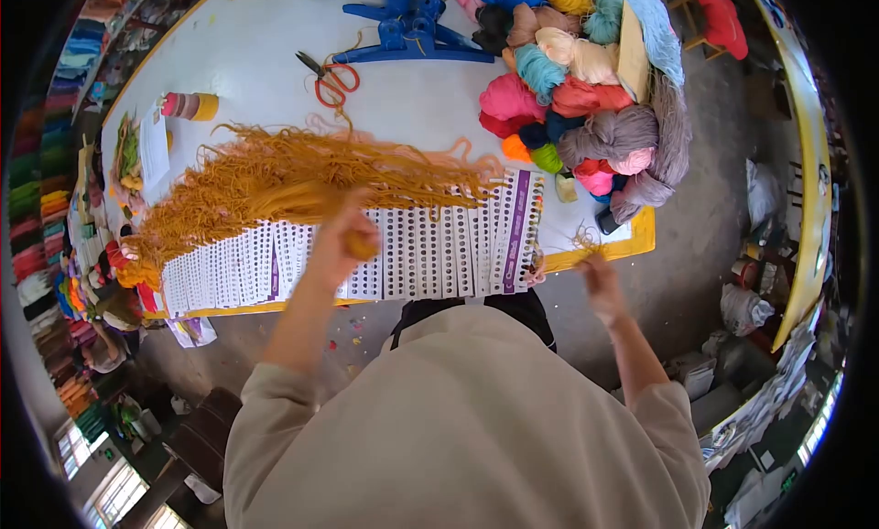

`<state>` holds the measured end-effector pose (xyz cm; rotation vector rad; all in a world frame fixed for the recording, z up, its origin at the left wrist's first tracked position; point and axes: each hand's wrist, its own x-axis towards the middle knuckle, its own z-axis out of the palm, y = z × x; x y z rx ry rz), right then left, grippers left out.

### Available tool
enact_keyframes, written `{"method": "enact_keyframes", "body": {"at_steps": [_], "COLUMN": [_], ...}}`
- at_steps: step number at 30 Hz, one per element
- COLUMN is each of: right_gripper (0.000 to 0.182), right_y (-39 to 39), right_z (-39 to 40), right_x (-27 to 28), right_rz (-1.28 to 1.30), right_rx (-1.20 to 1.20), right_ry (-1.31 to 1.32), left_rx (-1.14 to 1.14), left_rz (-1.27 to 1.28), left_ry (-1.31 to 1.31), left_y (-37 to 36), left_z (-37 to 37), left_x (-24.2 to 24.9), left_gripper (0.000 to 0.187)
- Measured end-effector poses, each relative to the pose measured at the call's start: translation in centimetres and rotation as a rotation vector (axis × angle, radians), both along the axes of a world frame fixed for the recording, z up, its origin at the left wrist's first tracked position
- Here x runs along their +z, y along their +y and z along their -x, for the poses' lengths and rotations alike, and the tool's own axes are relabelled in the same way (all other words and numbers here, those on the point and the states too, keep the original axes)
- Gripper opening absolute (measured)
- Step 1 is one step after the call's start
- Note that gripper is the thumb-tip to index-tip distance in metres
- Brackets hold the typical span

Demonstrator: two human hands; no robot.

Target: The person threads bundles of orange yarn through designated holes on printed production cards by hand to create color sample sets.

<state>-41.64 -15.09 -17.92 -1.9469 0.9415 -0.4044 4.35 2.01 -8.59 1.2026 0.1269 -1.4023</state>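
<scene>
Two bare hands are in view over a white-topped, yellow-edged bench. The left hand, at the centre of the frame, is motion-blurred; its fingers are curled round a small mustard-coloured bundle, the exact grip being unclear. The right hand, right of centre and just beyond the bench's near edge, has its fingers drawn together on loose thin strands, which rise above the fingertips.

A long heap of mustard yarn lies across the bench from left to centre, tangled at the left and straighter towards the right. It covers the upper part of a row of white cards with dark holes or dots, laid side by side and overlapping along the near edge. Several carry purple strips, one prominent at the right end. Paler peach yarn shows along the heap's far side.

Red-handled scissors lie above the heap, blades towards the upper left, near a blue stand at the top of the frame. Multicoloured skeins are piled at upper right, with a pale wooden board resting against them. At upper left are a group of spools and a white sheet. A red seat stands off the bench, upper right.
</scene>
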Motion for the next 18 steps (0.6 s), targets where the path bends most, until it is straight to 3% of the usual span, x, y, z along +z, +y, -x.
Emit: {"method": "enact_keyframes", "body": {"at_steps": [3,6,8,11,18], "right_gripper": [0.011,0.015,0.014,0.013,0.014], "right_y": [0.4,-1.5,-2.8,-4.3,-4.2], "right_z": [-9.5,-14.1,-15.5,-16.6,-16.0], "right_x": [3.0,0.9,-1.5,-4.1,-7.3], "right_rz": [-0.589,-0.599,-0.236,-0.226,-0.246], "right_rx": [-0.025,-0.093,0.017,0.179,0.233], "right_ry": [0.068,0.107,0.091,0.166,0.263], "left_rx": [-0.132,-0.130,-0.196,-0.307,-0.482], "left_rz": [-0.029,-0.147,-0.219,-0.293,-0.402], "left_ry": [0.169,0.147,0.070,-0.042,-0.314], "left_y": [-4.1,-7.2,-8.3,-9.5,-11.0], "left_z": [6.0,9.2,10.1,11.7,14.5], "left_x": [-3.4,-7.1,-10.0,-12.4,-12.8], "left_gripper": [0.028,0.025,0.020,0.017,0.012]}}
